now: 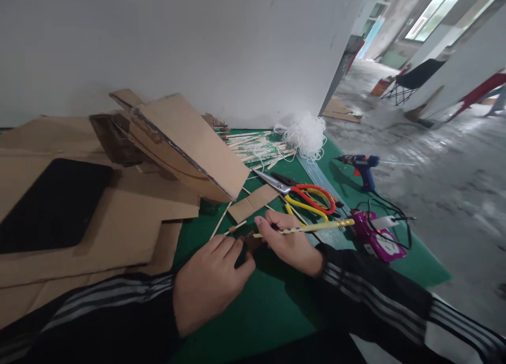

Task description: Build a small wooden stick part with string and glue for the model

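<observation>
My right hand (292, 248) is closed around a yellow patterned pencil (326, 226). The pencil's front end meets a small dark brown piece of cardboard (253, 242). My left hand (211, 282) pinches that piece from the other side, with its fingers curled over the green tabletop (261, 311). Just beyond the fingers lies a thin wooden stick (239, 226) with a small brown bit on it. A flat cardboard strip (253, 202) rests past both hands. Beside it are scissors with red handles (316, 195) and a tool with yellow handles (306, 207).
A cardboard structure (190, 143) leans over cardboard sheets (130, 222) at left, with a black tablet-like slab (55, 206) on them. Thin sticks (256, 146) and white string (306, 137) lie at the back. A blue glue gun (366, 169) and purple power strip (375, 237) stand right.
</observation>
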`<state>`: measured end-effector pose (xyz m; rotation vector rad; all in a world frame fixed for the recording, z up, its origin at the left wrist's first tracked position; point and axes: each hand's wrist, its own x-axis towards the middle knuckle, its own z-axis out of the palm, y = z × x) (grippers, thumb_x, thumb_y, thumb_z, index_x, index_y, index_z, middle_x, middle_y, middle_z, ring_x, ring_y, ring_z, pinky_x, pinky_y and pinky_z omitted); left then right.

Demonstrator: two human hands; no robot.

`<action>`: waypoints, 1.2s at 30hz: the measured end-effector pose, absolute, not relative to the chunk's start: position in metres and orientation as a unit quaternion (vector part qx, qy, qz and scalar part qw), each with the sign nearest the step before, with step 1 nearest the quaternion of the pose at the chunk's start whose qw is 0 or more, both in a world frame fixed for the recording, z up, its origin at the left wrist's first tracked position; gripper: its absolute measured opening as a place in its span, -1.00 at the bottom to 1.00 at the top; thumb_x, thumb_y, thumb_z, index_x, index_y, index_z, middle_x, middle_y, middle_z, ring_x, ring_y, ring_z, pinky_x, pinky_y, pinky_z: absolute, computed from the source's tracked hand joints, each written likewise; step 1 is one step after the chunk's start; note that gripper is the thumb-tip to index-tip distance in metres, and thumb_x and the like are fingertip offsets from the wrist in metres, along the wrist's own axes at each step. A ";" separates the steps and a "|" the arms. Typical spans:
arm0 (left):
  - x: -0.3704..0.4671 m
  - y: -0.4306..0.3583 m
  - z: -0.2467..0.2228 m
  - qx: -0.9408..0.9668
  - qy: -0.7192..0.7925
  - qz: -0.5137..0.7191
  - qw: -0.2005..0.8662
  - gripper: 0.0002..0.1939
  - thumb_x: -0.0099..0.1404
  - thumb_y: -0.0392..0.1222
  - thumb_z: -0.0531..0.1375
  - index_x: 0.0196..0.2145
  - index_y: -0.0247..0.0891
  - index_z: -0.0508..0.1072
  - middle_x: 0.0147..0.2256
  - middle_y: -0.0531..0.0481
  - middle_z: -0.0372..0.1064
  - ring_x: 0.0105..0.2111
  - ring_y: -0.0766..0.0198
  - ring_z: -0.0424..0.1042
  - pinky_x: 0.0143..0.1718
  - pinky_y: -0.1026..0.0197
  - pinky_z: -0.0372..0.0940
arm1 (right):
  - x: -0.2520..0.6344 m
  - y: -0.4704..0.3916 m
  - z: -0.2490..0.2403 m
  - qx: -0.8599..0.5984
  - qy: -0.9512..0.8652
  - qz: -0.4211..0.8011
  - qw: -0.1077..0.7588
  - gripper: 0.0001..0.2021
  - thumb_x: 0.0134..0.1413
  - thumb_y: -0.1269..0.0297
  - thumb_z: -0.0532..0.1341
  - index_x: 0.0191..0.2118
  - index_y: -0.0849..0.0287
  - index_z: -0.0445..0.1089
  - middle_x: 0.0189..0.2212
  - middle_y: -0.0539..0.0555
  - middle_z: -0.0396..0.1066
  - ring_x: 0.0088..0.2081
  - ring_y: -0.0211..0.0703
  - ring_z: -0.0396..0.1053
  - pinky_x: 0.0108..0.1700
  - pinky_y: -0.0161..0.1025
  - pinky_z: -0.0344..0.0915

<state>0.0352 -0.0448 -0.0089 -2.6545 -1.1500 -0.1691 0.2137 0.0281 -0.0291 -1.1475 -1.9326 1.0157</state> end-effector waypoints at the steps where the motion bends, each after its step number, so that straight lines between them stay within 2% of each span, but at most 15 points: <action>1: 0.035 -0.045 -0.009 -0.908 -0.396 -0.059 0.122 -0.85 0.28 -0.23 0.11 -0.21 -0.27 0.42 -0.33 -0.15 0.42 -0.29 0.07 0.42 -0.23 -0.02 0.36 | 0.214 0.028 -0.029 -0.442 -0.735 0.397 0.327 -0.61 0.26 0.13 0.08 -0.57 0.16 0.10 -0.66 -0.09 0.15 -0.60 -0.35 0.13 -0.55 -0.37 0.03; 10: 0.035 -0.045 -0.008 -0.910 -0.394 -0.058 0.112 -0.84 0.27 -0.26 0.09 -0.19 -0.28 0.41 -0.32 -0.15 0.42 -0.29 0.07 0.42 -0.22 -0.02 0.36 | 0.214 0.026 -0.023 -0.416 -0.722 0.447 0.327 -0.58 0.30 0.06 0.02 -0.46 0.21 0.41 -0.62 -0.03 0.34 -0.62 -0.35 0.23 -0.57 -0.38 0.11; 15: 0.035 -0.046 -0.007 -0.908 -0.399 -0.061 0.109 -0.88 0.28 -0.25 0.09 -0.24 -0.25 0.39 -0.34 -0.13 0.40 -0.29 0.07 0.42 -0.23 -0.01 0.35 | 0.213 0.024 -0.017 -0.394 -0.738 0.439 0.328 -0.61 0.28 0.12 0.08 -0.52 0.21 0.37 -0.63 -0.03 0.36 -0.56 -0.32 0.29 -0.51 -0.39 0.16; 21: 0.036 -0.045 -0.007 -0.910 -0.397 -0.058 0.104 -0.86 0.28 -0.25 0.09 -0.22 -0.27 0.39 -0.31 -0.16 0.41 -0.27 0.04 0.43 -0.23 -0.03 0.36 | 0.213 0.024 -0.021 -0.390 -0.724 0.449 0.349 -0.80 0.24 0.21 0.13 -0.34 0.19 0.39 -0.48 0.02 0.44 -0.43 -0.24 0.40 -0.35 -0.34 0.30; 36: 0.036 -0.045 -0.007 -0.910 -0.400 -0.051 0.099 -0.89 0.27 -0.23 0.10 -0.24 -0.25 0.37 -0.31 -0.14 0.41 -0.28 0.05 0.41 -0.24 -0.02 0.34 | 0.214 0.025 -0.023 -0.388 -0.744 0.422 0.344 -0.82 0.26 0.25 0.10 -0.33 0.19 0.37 -0.45 0.01 0.38 -0.40 -0.26 0.32 -0.34 -0.35 0.24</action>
